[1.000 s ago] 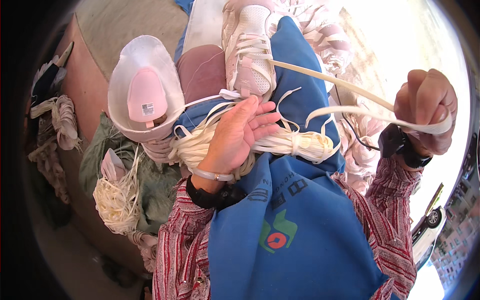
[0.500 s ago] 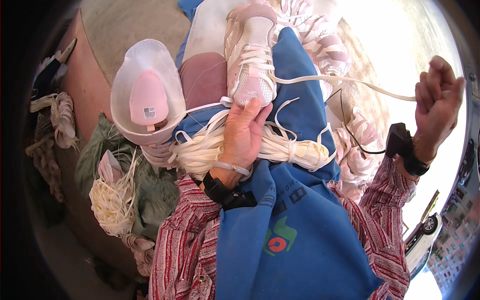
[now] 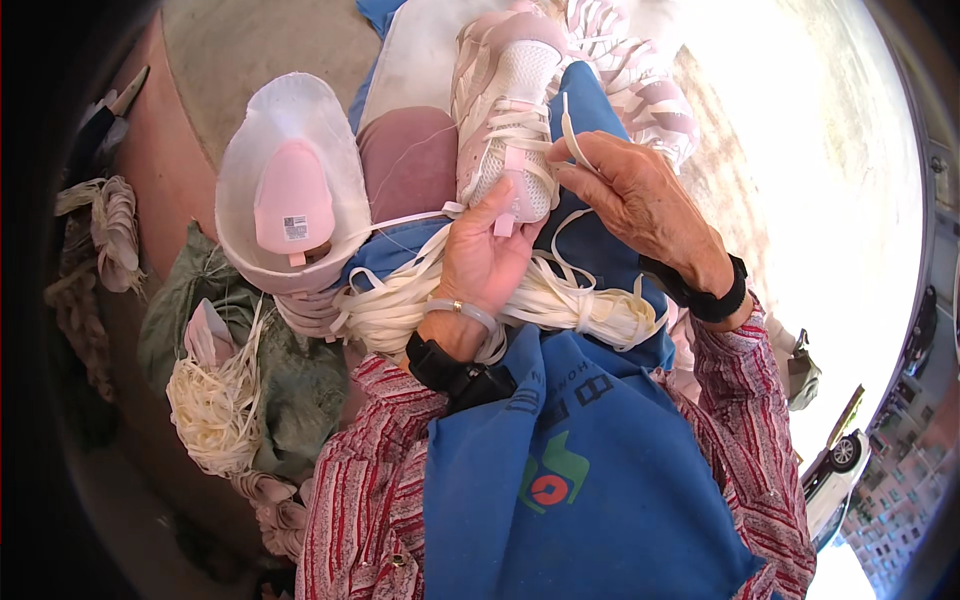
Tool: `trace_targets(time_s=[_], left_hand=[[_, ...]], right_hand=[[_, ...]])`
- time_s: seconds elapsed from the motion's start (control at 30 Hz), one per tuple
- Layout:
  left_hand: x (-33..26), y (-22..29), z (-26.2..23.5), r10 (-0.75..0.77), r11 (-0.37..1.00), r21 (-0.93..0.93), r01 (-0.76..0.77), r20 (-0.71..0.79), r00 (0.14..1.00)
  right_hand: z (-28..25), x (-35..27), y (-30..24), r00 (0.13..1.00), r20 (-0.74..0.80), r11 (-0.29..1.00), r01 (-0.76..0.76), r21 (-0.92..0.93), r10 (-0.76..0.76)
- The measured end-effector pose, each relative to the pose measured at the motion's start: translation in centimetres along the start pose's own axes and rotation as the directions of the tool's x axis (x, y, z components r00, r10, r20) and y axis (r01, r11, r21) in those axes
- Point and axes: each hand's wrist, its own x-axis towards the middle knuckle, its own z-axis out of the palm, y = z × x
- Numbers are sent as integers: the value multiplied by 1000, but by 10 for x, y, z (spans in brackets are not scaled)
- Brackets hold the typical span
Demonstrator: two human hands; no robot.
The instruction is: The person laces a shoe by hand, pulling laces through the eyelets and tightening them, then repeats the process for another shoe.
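A pink and white sneaker upper (image 3: 505, 110) lies over my lap, its toe away from me and its lace partly threaded. My left hand (image 3: 485, 250) grips its near end, thumb on top by the pink tongue (image 3: 513, 180). At the right edge of the upper, my right hand (image 3: 645, 195) pinches a cream shoelace (image 3: 572, 135), whose loose tip sticks up above the fingers. Under my left wrist, a bundle of cream laces (image 3: 590, 300) rests across the blue apron (image 3: 580, 460).
To the left stands a white cut-open container (image 3: 230, 190) with a pink tongue piece (image 3: 292, 200) inside. More sneaker uppers (image 3: 660, 105) are piled at the far right. A green sack (image 3: 180, 285) and a tangle of laces (image 3: 215, 415) sit at lower left.
My right hand has come in from the far right to the upper's edge; the lace that was stretched taut is now slack. My left hand still holds the upper, which has tilted slightly.
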Motion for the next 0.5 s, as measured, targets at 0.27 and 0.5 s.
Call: trace_targets(time_s=[0.27, 0.5], left_hand=[[6, 2, 4, 1, 995, 101, -1, 2, 1000], [13, 5, 21, -12, 990, 132, 43, -229, 973]], right_hand=[[17, 8, 4, 983, -180, 996, 51, 70, -37], [3, 4, -16, 975, 14, 971, -221, 92, 220]])
